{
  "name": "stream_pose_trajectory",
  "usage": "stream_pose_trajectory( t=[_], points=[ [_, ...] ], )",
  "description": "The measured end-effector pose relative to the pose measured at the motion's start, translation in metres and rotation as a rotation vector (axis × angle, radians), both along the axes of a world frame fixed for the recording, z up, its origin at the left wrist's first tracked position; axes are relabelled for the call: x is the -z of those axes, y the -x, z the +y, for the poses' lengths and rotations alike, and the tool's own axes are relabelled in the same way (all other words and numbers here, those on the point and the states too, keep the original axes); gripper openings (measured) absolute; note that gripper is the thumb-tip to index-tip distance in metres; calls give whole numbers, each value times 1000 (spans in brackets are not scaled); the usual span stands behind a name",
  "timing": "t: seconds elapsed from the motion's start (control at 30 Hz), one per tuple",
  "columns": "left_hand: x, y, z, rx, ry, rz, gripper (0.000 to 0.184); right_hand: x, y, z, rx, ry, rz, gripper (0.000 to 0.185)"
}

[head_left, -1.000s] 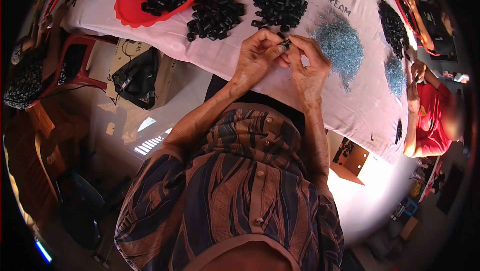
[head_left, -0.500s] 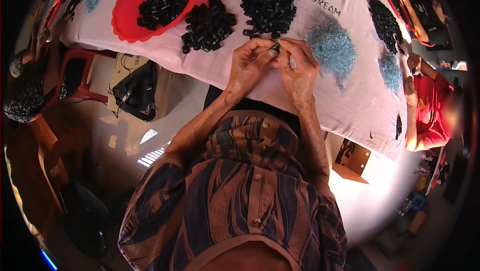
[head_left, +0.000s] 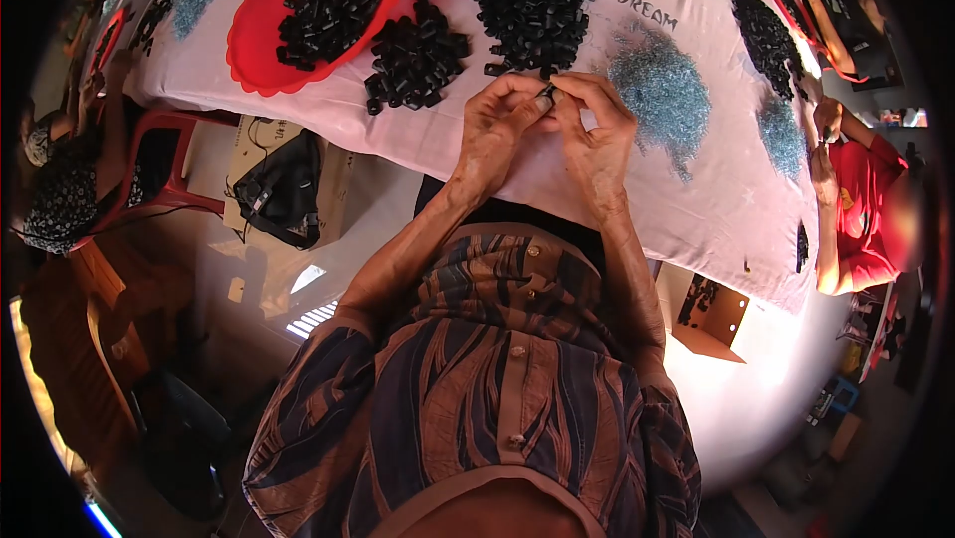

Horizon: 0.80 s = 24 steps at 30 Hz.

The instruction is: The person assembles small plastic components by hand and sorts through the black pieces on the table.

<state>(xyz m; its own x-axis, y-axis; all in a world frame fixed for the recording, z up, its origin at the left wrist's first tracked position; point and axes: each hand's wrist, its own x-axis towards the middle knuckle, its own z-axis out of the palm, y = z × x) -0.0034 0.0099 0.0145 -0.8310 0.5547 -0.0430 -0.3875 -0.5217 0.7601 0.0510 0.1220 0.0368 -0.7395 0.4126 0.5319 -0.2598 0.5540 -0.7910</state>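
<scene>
My left hand (head_left: 494, 132) and my right hand (head_left: 600, 138) meet above the near edge of the cloth-covered table (head_left: 398, 135). Between their fingertips is a small black piece (head_left: 547, 90), mostly covered by the fingers. Both hands are closed in a pinch around it. Just beyond them spreads a big heap of small black plastic pieces (head_left: 532, 16), with a smaller black heap (head_left: 418, 59) to its left. Right of my right hand lies a pile of tiny blue-silver parts (head_left: 659, 90), too fine to make out singly.
A scalloped red bowl (head_left: 249, 56) with black pieces stands at the left. At the right, a person in a red top (head_left: 860, 205) works beside another black heap (head_left: 766, 41) and blue-silver pile (head_left: 781, 137). A cardboard box (head_left: 711, 319) is below the table's right side.
The view has shifted slightly. My hands stay together at the same spot, still pinching the small black piece, with only a slight change in the fingers.
</scene>
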Motion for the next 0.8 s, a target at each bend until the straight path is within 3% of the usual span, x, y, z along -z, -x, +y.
stream_pose_trajectory(
  t=[0.37, 0.8],
  points=[
    [4, 1, 3, -52, -95, 2, 9, -10, 6, -3, 51, -202, 51, 19],
    [12, -1, 1, -112, -80, 17, 5, 1, 7, -8, 33, -143, 72, 20]
  ],
)
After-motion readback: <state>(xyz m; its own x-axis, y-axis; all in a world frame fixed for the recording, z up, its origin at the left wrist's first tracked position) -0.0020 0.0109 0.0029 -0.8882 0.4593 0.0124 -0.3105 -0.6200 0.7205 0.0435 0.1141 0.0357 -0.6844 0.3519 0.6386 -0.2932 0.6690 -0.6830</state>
